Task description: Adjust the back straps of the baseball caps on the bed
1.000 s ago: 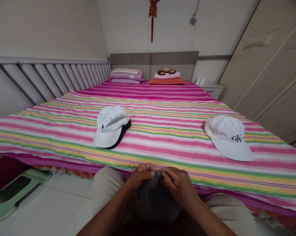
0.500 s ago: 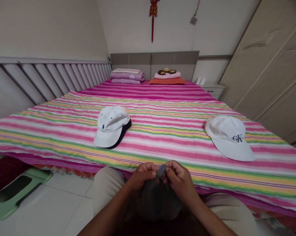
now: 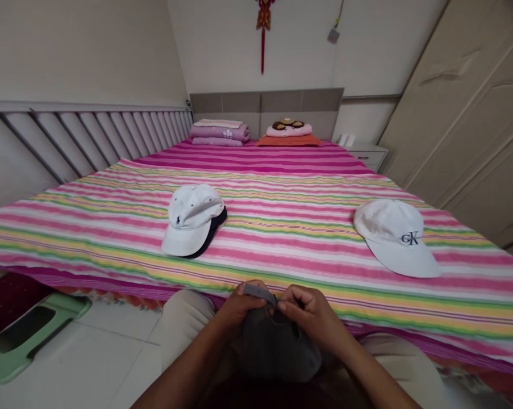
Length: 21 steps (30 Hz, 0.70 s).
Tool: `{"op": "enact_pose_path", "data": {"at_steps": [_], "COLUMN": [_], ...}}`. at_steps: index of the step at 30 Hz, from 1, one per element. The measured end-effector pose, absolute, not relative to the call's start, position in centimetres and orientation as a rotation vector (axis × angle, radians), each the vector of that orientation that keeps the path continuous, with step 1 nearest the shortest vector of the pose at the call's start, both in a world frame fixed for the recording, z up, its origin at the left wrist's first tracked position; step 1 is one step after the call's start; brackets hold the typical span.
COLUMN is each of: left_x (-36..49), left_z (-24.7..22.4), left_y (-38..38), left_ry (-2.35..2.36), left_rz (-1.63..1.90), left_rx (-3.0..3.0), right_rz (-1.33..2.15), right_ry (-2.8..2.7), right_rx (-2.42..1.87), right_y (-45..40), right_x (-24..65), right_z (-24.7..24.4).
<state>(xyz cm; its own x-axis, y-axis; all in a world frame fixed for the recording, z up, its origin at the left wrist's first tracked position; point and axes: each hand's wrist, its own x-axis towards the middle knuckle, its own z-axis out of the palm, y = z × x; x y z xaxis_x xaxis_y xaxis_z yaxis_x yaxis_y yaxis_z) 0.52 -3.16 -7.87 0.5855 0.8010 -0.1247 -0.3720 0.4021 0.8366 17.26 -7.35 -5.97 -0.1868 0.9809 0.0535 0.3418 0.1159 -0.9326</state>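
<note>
A dark grey cap [image 3: 277,352] is held low over my lap, with its back opening and strap toward the bed. My left hand [image 3: 241,309] is closed on the cap's left edge, by the grey strap [image 3: 258,292]. Pinched fingers of my right hand [image 3: 313,315] grip near the strap's right end, at the buckle area; the exact fastening is too small to make out. Left of centre on the bed, a white cap [image 3: 192,213] with a small dark logo lies on a dark cap [image 3: 216,230]. Another white cap [image 3: 388,233], lettered in front, rests at the right.
The bed has a striped sheet [image 3: 282,238] and a rail [image 3: 124,125] on its left. Folded bedding [image 3: 220,133] and a pillow stack [image 3: 289,136] are by the headboard. A green stool [image 3: 21,346] stands on the floor at lower left; a nightstand [image 3: 369,153] is at far right.
The grey strap has swung from upright between my hands to lying leftward across my left fingers. My right fingers have shifted slightly, and more of the grey cap's back opening shows.
</note>
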Motion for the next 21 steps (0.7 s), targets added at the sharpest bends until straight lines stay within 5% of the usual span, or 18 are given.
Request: {"op": "enact_pose_path", "data": {"at_steps": [7, 15, 21], "left_x": [0.5, 0.1, 0.2], "left_z": [-7.8, -8.4, -8.2], "left_y": [-3.1, -2.6, -1.9], "left_ry": [0.377, 0.225, 0.426], "left_rz": [0.900, 0.976, 0.980], "left_rx": [0.795, 0.721, 0.704], "right_rz": [1.642, 1.784, 1.667], "right_ry": [-0.975, -0.505, -0.848], "right_rx": [-0.906, -0.487, -0.878], "right_y": [-7.3, -7.1, -7.0], "right_x": [17.3, 17.8, 18.3], "right_z": [-6.6, -6.6, -6.4]}}
